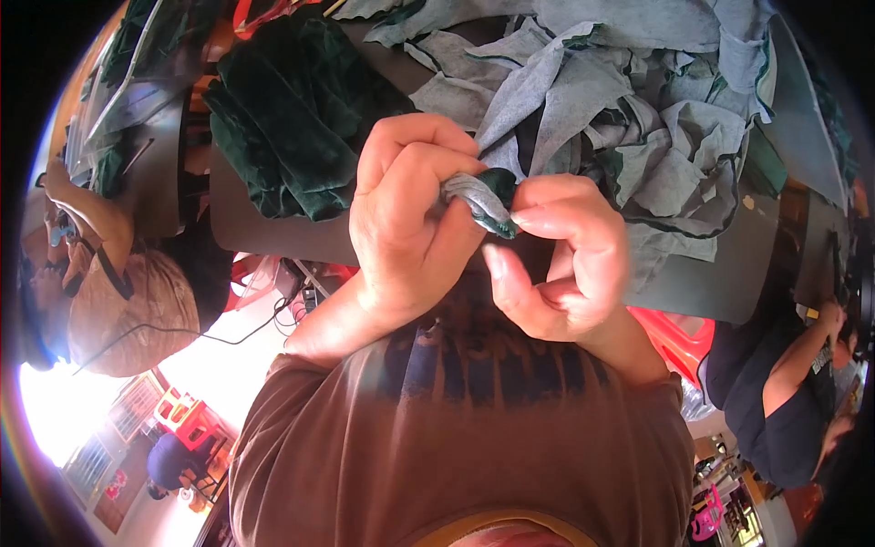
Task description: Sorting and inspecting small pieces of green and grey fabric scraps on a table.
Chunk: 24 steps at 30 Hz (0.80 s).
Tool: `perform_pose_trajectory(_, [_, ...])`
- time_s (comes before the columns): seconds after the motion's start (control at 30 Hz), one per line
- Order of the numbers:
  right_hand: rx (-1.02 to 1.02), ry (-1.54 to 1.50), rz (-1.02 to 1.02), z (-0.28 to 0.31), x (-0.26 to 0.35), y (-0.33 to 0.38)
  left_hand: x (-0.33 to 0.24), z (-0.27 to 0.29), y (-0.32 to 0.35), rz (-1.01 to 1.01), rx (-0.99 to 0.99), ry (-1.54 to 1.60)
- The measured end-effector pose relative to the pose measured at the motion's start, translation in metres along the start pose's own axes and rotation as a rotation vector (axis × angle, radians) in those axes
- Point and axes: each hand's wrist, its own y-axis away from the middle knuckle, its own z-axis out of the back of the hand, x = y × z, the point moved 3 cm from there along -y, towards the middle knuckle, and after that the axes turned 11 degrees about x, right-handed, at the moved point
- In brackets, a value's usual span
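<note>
My left hand (pixel 401 214) is closed on a small twisted piece of velvet fabric (pixel 474 196), grey on one face and dark green on the other. The piece sticks out between the thumb and bent fingers, above the near edge of the table. At its right end, the fingertips of my right hand (pixel 570 255) touch the green edge. The right thumb stands apart below, with a gap between it and the forefinger. Beyond my left hand lies a folded stack of dark green velvet (pixel 283 118). A loose heap of grey-backed fabric pieces (pixel 629 118) with green edges spreads beyond my right hand.
The dark table (pixel 264 228) runs beneath the fabric. A person in a light brown top (pixel 137 310) sits at the left, and a person in black (pixel 784 392) at the right. Red plastic stools (pixel 187 419) stand in the background. A thin black cable (pixel 219 339) hangs at the left.
</note>
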Motion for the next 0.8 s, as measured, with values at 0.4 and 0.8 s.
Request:
perform_pose_trajectory(0.4, [0.136,0.065,0.076,0.002,0.003,-0.007,0.002,0.001,0.018,0.506,0.525,0.807])
perform_pose_trajectory(0.8, [0.098,0.071,-0.108,0.008,-0.001,-0.004,-0.009,0.006,0.016,-0.04,0.333,0.095])
